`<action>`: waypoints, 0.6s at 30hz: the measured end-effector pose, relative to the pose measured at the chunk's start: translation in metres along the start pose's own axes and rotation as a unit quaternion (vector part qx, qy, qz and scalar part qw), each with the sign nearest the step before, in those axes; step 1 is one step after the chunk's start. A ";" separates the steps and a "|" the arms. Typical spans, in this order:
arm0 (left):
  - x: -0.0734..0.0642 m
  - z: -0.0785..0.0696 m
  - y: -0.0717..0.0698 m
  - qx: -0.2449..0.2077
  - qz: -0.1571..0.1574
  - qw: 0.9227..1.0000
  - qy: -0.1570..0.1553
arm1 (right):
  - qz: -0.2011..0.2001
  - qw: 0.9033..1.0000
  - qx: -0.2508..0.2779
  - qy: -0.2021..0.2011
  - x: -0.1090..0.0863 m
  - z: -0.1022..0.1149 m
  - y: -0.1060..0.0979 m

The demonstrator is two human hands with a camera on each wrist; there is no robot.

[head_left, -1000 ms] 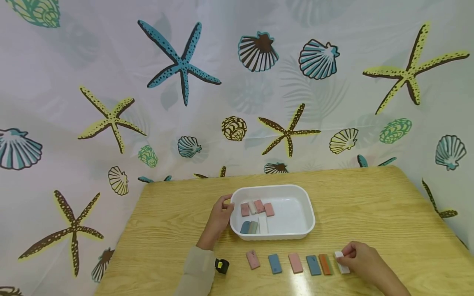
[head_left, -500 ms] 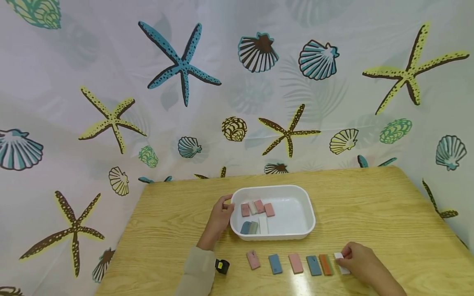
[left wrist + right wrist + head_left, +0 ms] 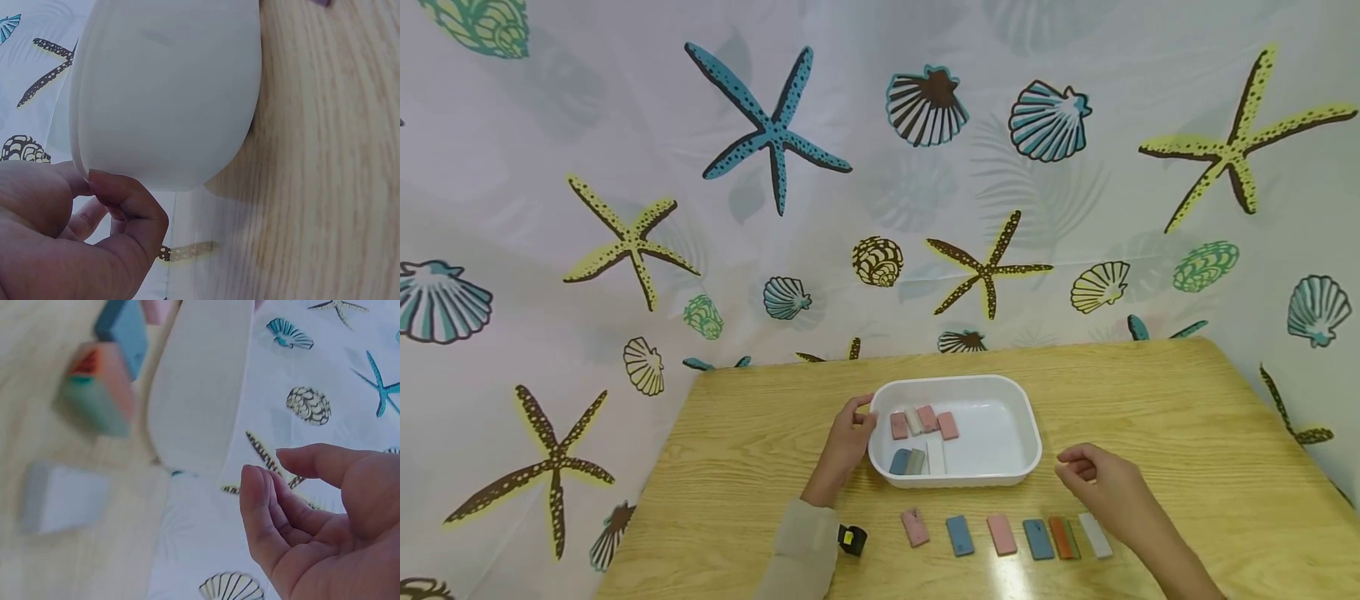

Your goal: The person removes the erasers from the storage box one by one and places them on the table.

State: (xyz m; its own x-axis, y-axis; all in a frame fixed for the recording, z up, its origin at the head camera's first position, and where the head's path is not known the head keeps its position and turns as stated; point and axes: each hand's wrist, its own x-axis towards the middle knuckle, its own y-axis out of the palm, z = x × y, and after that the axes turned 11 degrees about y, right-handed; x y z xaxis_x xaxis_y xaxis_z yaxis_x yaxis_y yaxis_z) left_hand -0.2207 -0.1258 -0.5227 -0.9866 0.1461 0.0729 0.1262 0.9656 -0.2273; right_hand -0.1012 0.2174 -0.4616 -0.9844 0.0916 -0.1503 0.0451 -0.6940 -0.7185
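A: so what's in that white tub [image 3: 988, 437]?

B: seven small blocks [image 3: 927, 418], pink, blue, white and greyish, all just right of the left hand's [image 3: 847, 437] fingers. thumb and finger there are pinching the rim.

A: and the right hand [image 3: 1108, 487]?

B: fingers curved, narrow gap to the thumb, nothing in it. tub's near, left of those fingertips. row of six [image 3: 1039, 539] on the table [image 3: 1150, 400], closer to the person than the fingertips, white one at the right end.

Parted fingers [image 3: 257, 515], white block [image 3: 65, 497], white tub [image 3: 197, 387]
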 end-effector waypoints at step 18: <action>-0.003 0.001 0.002 0.018 -0.015 1.000 -0.004 | 0.029 0.999 0.013 -0.039 0.081 0.070 0.067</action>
State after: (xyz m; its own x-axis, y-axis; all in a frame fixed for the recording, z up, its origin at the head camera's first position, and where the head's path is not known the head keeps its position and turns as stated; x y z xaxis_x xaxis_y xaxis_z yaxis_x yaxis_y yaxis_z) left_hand -0.2180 -0.1245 -0.5238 -0.9907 0.1145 0.0731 0.0918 0.9611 -0.2605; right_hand -0.1898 0.1287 -0.4740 -0.9905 -0.0055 -0.1372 0.0997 -0.7154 -0.6915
